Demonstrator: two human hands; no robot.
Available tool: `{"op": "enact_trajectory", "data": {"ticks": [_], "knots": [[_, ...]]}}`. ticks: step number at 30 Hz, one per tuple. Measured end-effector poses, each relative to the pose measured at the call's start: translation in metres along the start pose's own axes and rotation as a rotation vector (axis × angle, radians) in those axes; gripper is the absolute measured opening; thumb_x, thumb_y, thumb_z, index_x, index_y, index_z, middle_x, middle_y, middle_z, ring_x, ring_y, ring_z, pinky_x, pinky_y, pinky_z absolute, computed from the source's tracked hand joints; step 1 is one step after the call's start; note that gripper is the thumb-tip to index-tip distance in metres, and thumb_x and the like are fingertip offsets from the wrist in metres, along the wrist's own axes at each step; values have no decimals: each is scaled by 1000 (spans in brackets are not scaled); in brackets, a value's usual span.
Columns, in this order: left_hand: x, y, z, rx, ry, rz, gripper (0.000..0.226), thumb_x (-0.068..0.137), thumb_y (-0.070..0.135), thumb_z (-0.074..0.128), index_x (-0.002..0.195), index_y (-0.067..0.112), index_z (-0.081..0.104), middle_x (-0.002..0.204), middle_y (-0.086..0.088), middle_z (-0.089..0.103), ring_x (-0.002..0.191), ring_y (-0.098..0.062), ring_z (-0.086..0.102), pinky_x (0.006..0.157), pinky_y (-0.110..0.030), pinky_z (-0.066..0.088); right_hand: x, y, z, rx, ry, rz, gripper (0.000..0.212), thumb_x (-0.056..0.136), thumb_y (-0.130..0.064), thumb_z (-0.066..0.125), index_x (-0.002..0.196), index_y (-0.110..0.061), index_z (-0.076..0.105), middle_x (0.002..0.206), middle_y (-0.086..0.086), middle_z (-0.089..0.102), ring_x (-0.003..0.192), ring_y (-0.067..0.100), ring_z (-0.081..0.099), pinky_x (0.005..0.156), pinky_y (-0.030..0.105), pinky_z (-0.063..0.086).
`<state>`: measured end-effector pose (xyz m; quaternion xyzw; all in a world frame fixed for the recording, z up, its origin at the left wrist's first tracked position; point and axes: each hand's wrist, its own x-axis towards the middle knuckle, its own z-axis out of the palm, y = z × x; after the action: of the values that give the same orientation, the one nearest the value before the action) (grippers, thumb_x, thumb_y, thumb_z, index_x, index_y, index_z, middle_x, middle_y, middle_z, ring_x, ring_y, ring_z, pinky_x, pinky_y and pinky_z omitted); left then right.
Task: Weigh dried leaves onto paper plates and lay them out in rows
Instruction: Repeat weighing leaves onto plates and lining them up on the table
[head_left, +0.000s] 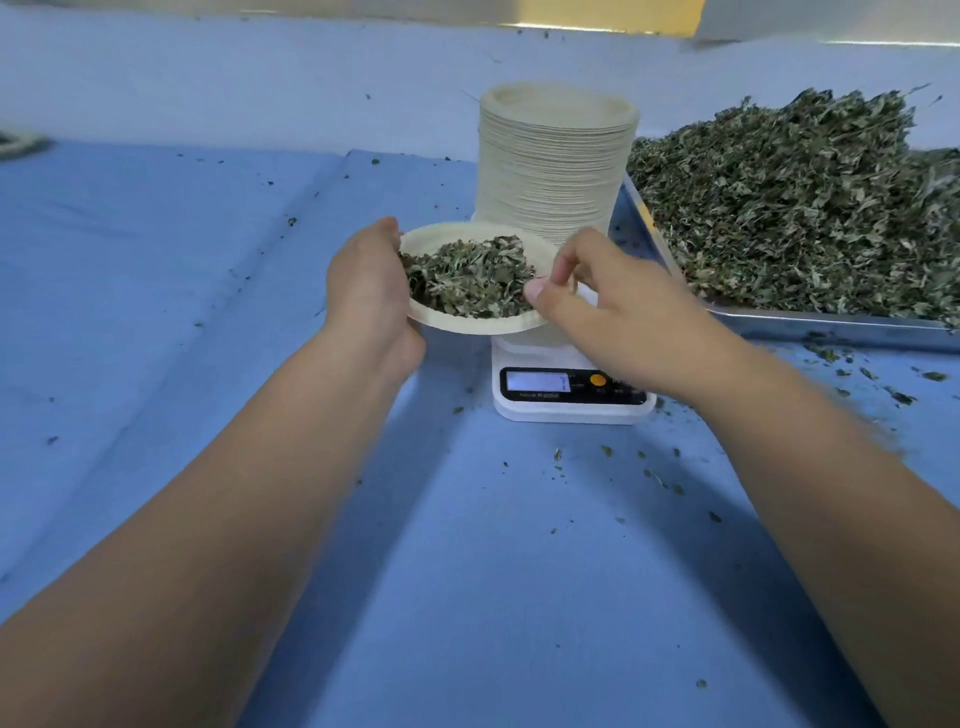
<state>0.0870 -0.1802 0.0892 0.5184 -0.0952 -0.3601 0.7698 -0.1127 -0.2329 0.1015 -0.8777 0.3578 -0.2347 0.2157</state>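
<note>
Fingers (387, 228) of the left hand (369, 291) curl round the left rim of a paper plate (467, 325), the thumb lying on top of the rim and the rest tucked underneath. The left forearm reaches in from the near left corner of the surface (467, 571), wrist straight, back of the hand facing the camera. The right hand (618, 312) comes from the near right edge, its fingers bent, with thumb and forefinger drawn close together at the plate's right rim. Blur hides whether they pinch the rim or a scrap of leaf.

The plate sits between the two hands, open face up and tipped slightly toward the near edge. It overlaps the far left part of a white scale (566, 410); whether it touches the scale cannot be told. Its dried leaves (472, 278) form a low mound stretched left to right across it.

Just behind stands a tall stack of plates (556, 166). Beside that, toward the right edge, a metal tray (831, 325) holds a big heap of leaves (789, 208).
</note>
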Motion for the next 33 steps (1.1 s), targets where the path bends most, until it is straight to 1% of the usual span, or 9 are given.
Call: {"op": "enact_trajectory", "data": {"ticks": [3, 9, 14, 16, 19, 23, 27, 30, 33], "knots": [[-1, 26, -29, -35, 50, 39, 16, 101, 16, 54, 100, 19, 70, 82, 1, 70, 61, -17, 70, 74, -43, 63, 2, -25, 13, 37, -146, -85, 28, 89, -61, 62, 101, -39, 50, 79, -12, 56, 57, -4, 54, 55, 20, 34], [-1, 64, -114, 1, 181, 152, 29, 101, 6, 43, 106, 19, 68, 104, -7, 70, 86, -25, 73, 81, -46, 64, 20, -77, 61, -13, -243, -284, 36, 83, -66, 62, 109, -43, 55, 111, -12, 59, 66, -2, 51, 66, 24, 38], [-4, 98, -193, 74, 367, 195, 34, 96, 0, 44, 110, 21, 67, 114, -9, 68, 101, -29, 72, 92, -48, 60, 38, -135, 118, 23, -313, -389, 40, 86, -67, 60, 119, -46, 56, 126, -15, 57, 79, -11, 46, 70, 13, 32], [-4, 111, -225, 76, 440, 211, 29, 96, 4, 48, 110, 22, 66, 110, -7, 66, 104, -29, 69, 95, -45, 59, 46, -158, 144, 36, -347, -432, 33, 86, -68, 61, 112, -49, 55, 122, -16, 58, 78, -9, 48, 70, 15, 34], [1, 126, -267, 86, 525, 195, 11, 94, 12, 52, 93, 19, 61, 92, -3, 62, 85, -25, 61, 78, -37, 53, 62, -193, 183, 55, -352, -490, 37, 86, -68, 61, 113, -42, 59, 120, -15, 61, 96, 7, 56, 79, 26, 40], [20, 144, -312, 163, 585, 178, 16, 85, 9, 48, 71, 18, 46, 69, -3, 47, 70, -25, 46, 62, -32, 40, 94, -234, 239, 53, -341, -491, 42, 87, -65, 64, 115, -34, 62, 108, -12, 62, 103, 15, 56, 83, 32, 43], [60, 171, -357, 276, 647, 164, 12, 64, 14, 44, 74, 18, 39, 77, -8, 34, 81, -25, 34, 72, -43, 27, 134, -272, 298, 6, -344, -486, 41, 87, -64, 63, 111, -31, 61, 104, -6, 63, 104, 22, 57, 82, 34, 45], [97, 197, -398, 464, 672, 224, 4, 76, 13, 49, 75, 17, 50, 78, -8, 48, 82, -26, 52, 74, -40, 39, 165, -295, 340, -37, -354, -483, 44, 89, -66, 57, 113, -30, 58, 113, -1, 66, 109, 27, 58, 89, 39, 49], [123, 219, -440, 965, 642, 306, 27, 95, 15, 47, 117, 13, 63, 109, -12, 63, 105, -28, 58, 86, -34, 42, 199, -324, 380, -90, -337, -485, 55, 94, -65, 49, 130, -24, 52, 126, 6, 64, 118, 33, 56, 97, 44, 47]]}}
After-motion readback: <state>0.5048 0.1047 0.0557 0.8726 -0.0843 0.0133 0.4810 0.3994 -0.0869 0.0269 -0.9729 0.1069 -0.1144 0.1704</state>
